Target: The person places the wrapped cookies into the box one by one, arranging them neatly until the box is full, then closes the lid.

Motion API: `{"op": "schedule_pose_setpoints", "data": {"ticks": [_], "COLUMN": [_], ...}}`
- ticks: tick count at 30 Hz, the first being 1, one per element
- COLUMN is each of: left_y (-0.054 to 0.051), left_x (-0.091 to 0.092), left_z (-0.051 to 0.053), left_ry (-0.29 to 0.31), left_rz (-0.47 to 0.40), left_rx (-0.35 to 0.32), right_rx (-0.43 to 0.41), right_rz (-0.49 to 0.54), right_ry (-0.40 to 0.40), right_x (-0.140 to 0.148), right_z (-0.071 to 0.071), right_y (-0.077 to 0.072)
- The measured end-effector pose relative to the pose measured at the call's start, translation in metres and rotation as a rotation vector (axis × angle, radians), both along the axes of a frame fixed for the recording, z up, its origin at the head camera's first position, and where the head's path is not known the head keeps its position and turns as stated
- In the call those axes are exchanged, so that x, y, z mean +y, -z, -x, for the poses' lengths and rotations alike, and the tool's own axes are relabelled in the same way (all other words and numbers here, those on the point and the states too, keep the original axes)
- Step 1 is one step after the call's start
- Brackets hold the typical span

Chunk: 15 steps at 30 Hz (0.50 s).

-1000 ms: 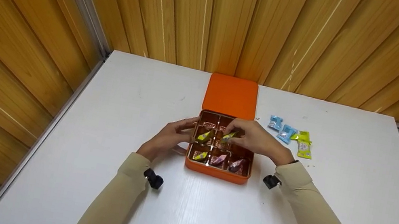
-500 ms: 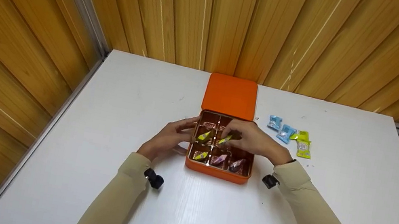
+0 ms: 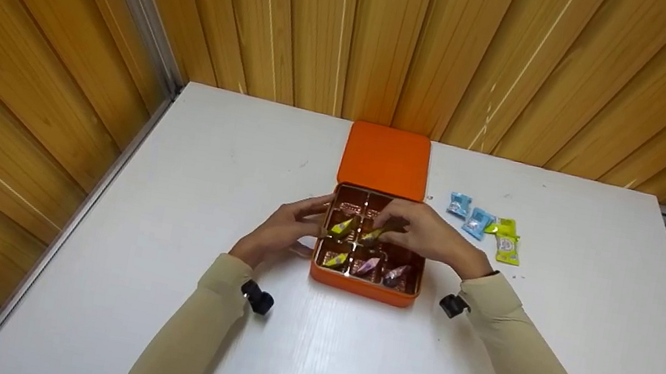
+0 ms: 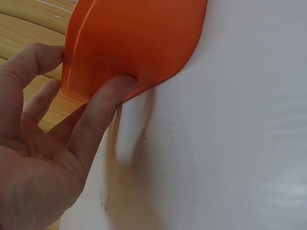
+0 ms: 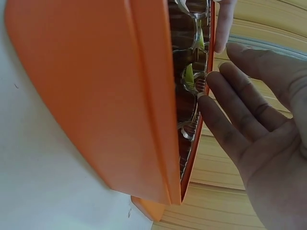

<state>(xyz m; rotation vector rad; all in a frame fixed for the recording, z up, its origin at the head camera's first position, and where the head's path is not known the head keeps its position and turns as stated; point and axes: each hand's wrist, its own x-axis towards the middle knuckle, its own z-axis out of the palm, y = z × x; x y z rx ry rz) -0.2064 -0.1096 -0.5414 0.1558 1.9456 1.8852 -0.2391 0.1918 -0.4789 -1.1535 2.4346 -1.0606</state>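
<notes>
An orange tin box (image 3: 363, 288) with a divided inner tray lies open on the table. My left hand (image 3: 283, 229) holds its left side; in the left wrist view the thumb (image 4: 112, 93) presses the orange wall while fingers touch round the corner. My right hand (image 3: 424, 232) reaches over the tray and pinches a green-wrapped candy (image 3: 371, 236) low in the middle compartment; the fingers partly hide it. Green candies (image 3: 342, 226) fill two left compartments. A pink candy (image 3: 367, 266) and a darker pinkish candy (image 3: 396, 275) lie in the front row.
The orange lid (image 3: 386, 159) lies folded back behind the box. On the right are two blue candies (image 3: 477, 223) and two green candies (image 3: 507, 248). Wooden panelling (image 3: 386, 39) rises behind the white table (image 3: 303, 353).
The green candy in my right hand has shifted slightly left and sunk into the middle compartment, its bright face now shaded. My left hand stays on the box.
</notes>
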Motion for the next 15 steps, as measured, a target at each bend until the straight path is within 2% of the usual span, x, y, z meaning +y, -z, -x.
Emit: {"op": "schedule_pose_setpoints", "data": {"ticks": [6,15], "left_y": [-0.001,-0.001], "left_x": [0.0,0.0], "left_z": [0.0,-0.001], "left_ry": [0.004,-0.001], "left_rz": [0.0,0.005], "left_rx": [-0.001,0.003], "right_rx": [0.027,0.055], "right_rz": [0.039,0.084], "right_ry": [0.055,0.236], "right_x": [0.005,0.015], "right_z": [-0.004,-0.014], "right_y": [0.001,-0.004]}}
